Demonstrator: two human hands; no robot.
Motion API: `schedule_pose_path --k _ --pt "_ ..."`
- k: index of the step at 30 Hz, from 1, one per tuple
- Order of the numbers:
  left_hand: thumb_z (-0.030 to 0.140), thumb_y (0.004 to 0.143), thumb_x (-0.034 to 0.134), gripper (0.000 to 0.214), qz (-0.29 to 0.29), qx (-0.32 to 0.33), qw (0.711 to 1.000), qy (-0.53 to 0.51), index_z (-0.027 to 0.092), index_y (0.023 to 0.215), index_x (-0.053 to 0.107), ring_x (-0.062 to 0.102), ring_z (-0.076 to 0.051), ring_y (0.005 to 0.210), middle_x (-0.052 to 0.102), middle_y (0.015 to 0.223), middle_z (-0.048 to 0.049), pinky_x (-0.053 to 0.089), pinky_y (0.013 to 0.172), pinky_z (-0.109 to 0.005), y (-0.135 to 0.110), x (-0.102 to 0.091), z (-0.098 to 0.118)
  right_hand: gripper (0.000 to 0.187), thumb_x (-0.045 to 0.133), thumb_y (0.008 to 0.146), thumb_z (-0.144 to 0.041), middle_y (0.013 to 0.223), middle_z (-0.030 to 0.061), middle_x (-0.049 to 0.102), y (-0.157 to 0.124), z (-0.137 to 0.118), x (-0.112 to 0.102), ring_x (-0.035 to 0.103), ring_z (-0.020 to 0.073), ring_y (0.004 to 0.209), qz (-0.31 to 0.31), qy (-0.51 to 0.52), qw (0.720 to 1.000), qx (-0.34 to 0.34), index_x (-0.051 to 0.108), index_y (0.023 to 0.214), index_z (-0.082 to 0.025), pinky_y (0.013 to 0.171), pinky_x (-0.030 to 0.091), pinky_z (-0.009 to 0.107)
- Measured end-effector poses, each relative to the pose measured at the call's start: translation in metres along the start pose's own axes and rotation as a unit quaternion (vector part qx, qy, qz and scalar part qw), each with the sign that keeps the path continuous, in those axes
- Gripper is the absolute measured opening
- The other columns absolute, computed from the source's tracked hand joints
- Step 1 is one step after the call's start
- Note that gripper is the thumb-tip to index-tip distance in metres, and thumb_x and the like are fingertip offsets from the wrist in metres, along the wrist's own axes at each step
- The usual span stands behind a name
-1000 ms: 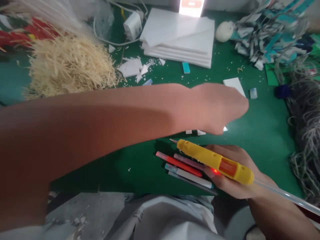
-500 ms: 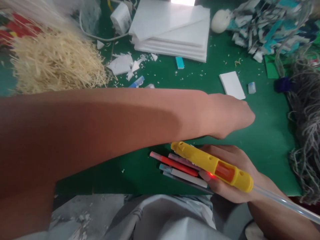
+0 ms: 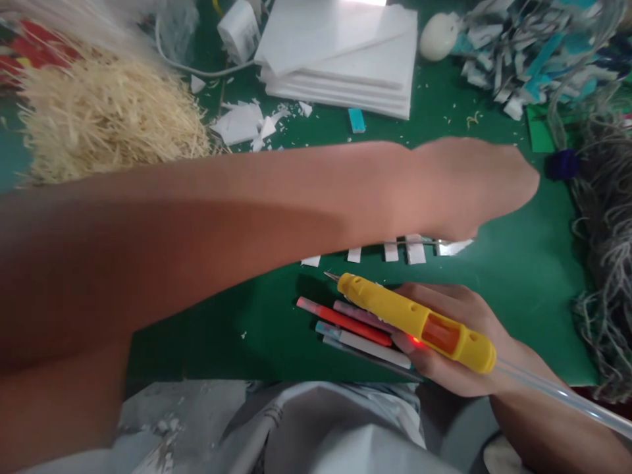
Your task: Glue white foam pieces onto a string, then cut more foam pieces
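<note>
In the head view my right hand [image 3: 457, 329] is wrapped round a yellow hot glue pen [image 3: 385, 304], its metal tip pointing left and a clear stick running out of its back. A red light glows on its side. Several markers [image 3: 350, 322], red, purple and white, lie under the pen beside my fingers. My left arm reaches across the table, and my left hand [image 3: 474, 184] is turned so that its fingers are hidden. Just below its wrist, a row of small white pieces [image 3: 415, 252] shows along a thin line, partly covered by the arm.
A stack of white boards [image 3: 340, 52] stands at the back, with white scraps [image 3: 239, 124] beside it. Straw-like shreds [image 3: 113, 112] lie at left. A heap of grey and blue cut strips [image 3: 523, 59] and a tangle of grey string [image 3: 609, 263] occupy the right.
My left hand has moved right and away from me, uncovering the row of white pieces and the pen's tip. It now covers the white card and small clear piece. The right hand stays nearly still.
</note>
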State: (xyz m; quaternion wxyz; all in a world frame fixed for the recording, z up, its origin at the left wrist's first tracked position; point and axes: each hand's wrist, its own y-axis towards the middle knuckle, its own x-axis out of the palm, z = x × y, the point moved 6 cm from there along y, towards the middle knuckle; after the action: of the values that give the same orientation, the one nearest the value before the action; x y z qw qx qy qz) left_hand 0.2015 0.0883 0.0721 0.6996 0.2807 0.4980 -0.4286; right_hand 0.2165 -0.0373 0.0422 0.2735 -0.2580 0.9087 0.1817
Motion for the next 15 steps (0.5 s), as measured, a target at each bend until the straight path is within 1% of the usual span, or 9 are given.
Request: schedule_pose_path --k 1,2,4,6,8,9,10,12,15 --pt "0.016 0.099 0.065 0.039 -0.038 0.008 0.999 0.036 0.027 0.136 0.069 0.074 -0.026 0.116 0.074 0.135 -0.0031 0.062 0.093 -0.040 -0.011 -0.003 -0.006 0.018 0.054 0.091 -0.016 0.079 -0.0010 0.065 0.000 0.000 0.000 0.059 0.0122 0.057 0.001 -0.001 1.000 0.001 0.057 0.106 -0.025 0.045 0.045 0.024" --pt "0.013 0.102 0.056 0.040 -0.051 -0.014 0.997 0.060 0.025 0.139 0.066 0.071 -0.027 0.123 0.071 0.138 -0.0049 0.061 0.095 -0.041 -0.025 -0.008 -0.017 0.016 0.053 0.093 -0.017 0.078 -0.0013 0.063 -0.001 -0.002 -0.002 0.057 0.0117 0.055 0.014 0.000 1.000 -0.005 0.056 0.106 -0.025 0.044 0.043 0.024" --pt "0.009 0.100 0.051 0.047 -0.046 -0.051 0.995 0.067 0.021 0.144 0.060 0.068 -0.028 0.125 0.070 0.137 -0.0063 0.059 0.103 -0.045 -0.061 -0.018 -0.039 0.010 0.054 0.096 -0.020 0.078 -0.0015 0.062 -0.002 -0.002 0.000 0.056 0.0117 0.055 -0.005 -0.005 1.000 -0.002 0.054 0.103 -0.026 0.046 0.044 0.025" --pt "0.011 0.098 0.050 0.057 -0.014 -0.047 0.998 0.036 0.021 0.153 0.054 0.065 -0.029 0.134 0.065 0.145 -0.0057 0.055 0.114 -0.049 -0.101 -0.021 -0.054 0.008 0.056 0.097 -0.023 0.077 -0.0020 0.061 -0.004 0.000 0.002 0.055 0.0117 0.055 -0.012 0.006 1.000 0.009 0.053 0.103 -0.027 0.047 0.044 0.025" --pt "0.020 0.098 0.053 0.061 -0.011 -0.072 0.997 -0.003 0.027 0.159 0.047 0.061 -0.032 0.140 0.062 0.150 -0.0044 0.053 0.117 -0.053 -0.141 -0.012 -0.068 0.008 0.059 0.098 -0.027 0.076 -0.0024 0.059 -0.007 0.003 0.003 0.052 0.0117 0.054 -0.007 0.025 0.999 0.020 0.054 0.105 -0.028 0.046 0.042 0.025" --pt "0.024 0.095 0.057 0.064 -0.005 -0.074 0.997 -0.020 0.029 0.158 0.049 0.063 -0.033 0.137 0.065 0.146 -0.0040 0.055 0.115 -0.053 -0.157 -0.006 -0.071 0.009 0.059 0.098 -0.028 0.075 -0.0024 0.059 -0.008 0.004 0.004 0.052 0.0116 0.053 -0.007 0.030 0.999 0.025 0.054 0.105 -0.028 0.046 0.042 0.025" --pt "0.025 0.094 0.057 0.065 -0.012 -0.089 0.996 -0.028 0.028 0.158 0.049 0.061 -0.033 0.140 0.064 0.148 -0.0047 0.051 0.120 -0.055 -0.171 0.002 -0.075 0.009 0.060 0.098 -0.029 0.075 -0.0026 0.058 -0.009 0.006 0.005 0.051 0.0115 0.052 -0.004 0.029 0.999 0.029 0.054 0.105 -0.028 0.045 0.041 0.026" --pt "0.023 0.093 0.056 0.065 -0.016 -0.090 0.995 -0.036 0.024 0.158 0.048 0.056 -0.033 0.145 0.061 0.152 -0.0088 0.046 0.125 -0.053 -0.189 0.016 -0.075 0.007 0.059 0.099 -0.028 0.075 -0.0028 0.058 -0.010 0.007 0.007 0.051 0.0111 0.053 0.000 0.018 0.999 0.028 0.055 0.105 -0.027 0.045 0.041 0.025" --pt "0.025 0.094 0.056 0.066 0.006 -0.084 0.996 -0.042 0.020 0.159 0.044 0.056 -0.032 0.144 0.060 0.152 -0.0123 0.049 0.121 -0.048 -0.198 0.027 -0.070 0.005 0.056 0.098 -0.025 0.076 -0.0033 0.059 -0.009 0.007 0.008 0.052 0.0102 0.054 0.004 -0.005 1.000 0.018 0.054 0.103 -0.026 0.047 0.041 0.024"
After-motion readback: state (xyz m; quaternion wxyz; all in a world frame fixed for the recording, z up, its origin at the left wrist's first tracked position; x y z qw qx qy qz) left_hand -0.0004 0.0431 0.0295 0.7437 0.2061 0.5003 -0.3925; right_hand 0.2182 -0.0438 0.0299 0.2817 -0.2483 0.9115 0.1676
